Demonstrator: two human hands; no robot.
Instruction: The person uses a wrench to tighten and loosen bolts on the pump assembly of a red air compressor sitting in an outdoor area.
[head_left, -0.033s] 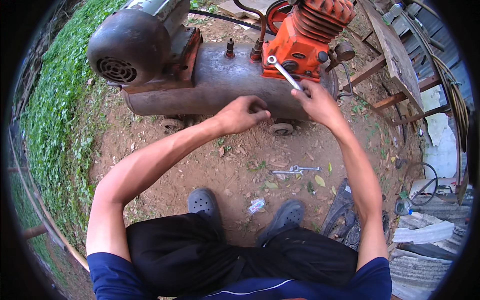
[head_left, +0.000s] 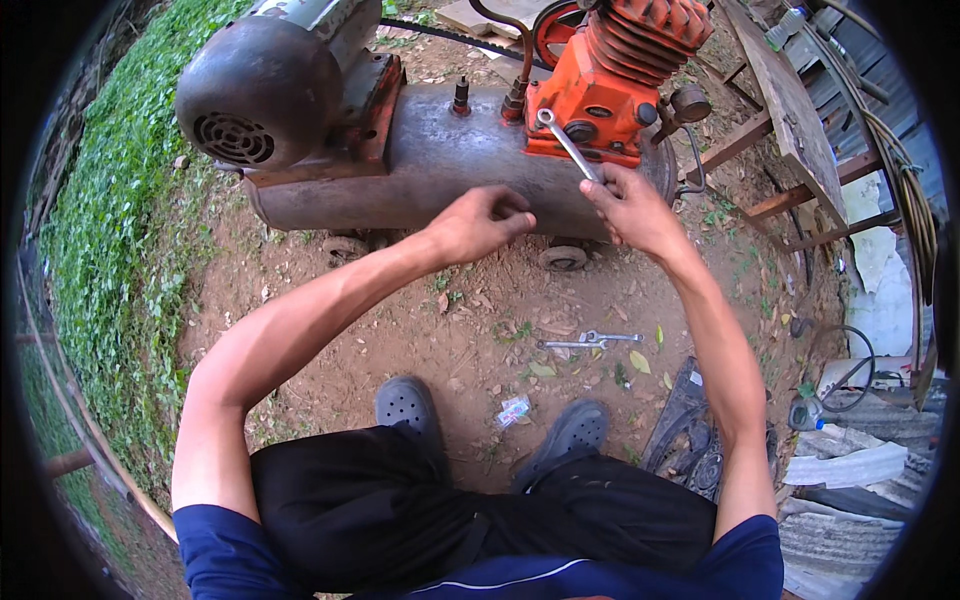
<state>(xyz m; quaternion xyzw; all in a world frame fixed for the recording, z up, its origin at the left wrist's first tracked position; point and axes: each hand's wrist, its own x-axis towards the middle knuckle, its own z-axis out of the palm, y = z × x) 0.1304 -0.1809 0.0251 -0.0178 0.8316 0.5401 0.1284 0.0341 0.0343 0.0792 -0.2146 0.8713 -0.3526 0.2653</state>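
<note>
**A:** What is your right hand (head_left: pixel 632 208) doing?

**B:** Your right hand is closed around the near end of a shiny metal wrench (head_left: pixel 566 144). The wrench slants up and to the left, away from you. Its far end, a ring, sits on the front of the orange pump (head_left: pixel 618 75), just left of a round plug there.

**A:** And your left hand (head_left: pixel 478 222)?

**B:** Your left hand is curled in, fingers bent toward the thumb. It is in front of the big grey tank (head_left: pixel 430 165), near the middle of it. You cannot tell if it pinches something small, because the fingers hide that spot. It is near your right hand but does not touch it.

**A:** What else is on the tank?

**B:** On the left end sits a dark round motor (head_left: pixel 255 95) with a grille on its face. The orange pump is on the right end. A small wheel (head_left: pixel 563 258) shows under the tank, just below your right hand.

**A:** What is on the ground?

**B:** Two more wrenches (head_left: pixel 590 341) lie on the brown dirt between the tank and your grey shoes (head_left: pixel 405 405). A small clear wrapper (head_left: pixel 513 410) lies between the shoes. Green plants (head_left: pixel 110 230) grow along the left side. Wooden planks (head_left: pixel 790 110) stand far on the right.
</note>
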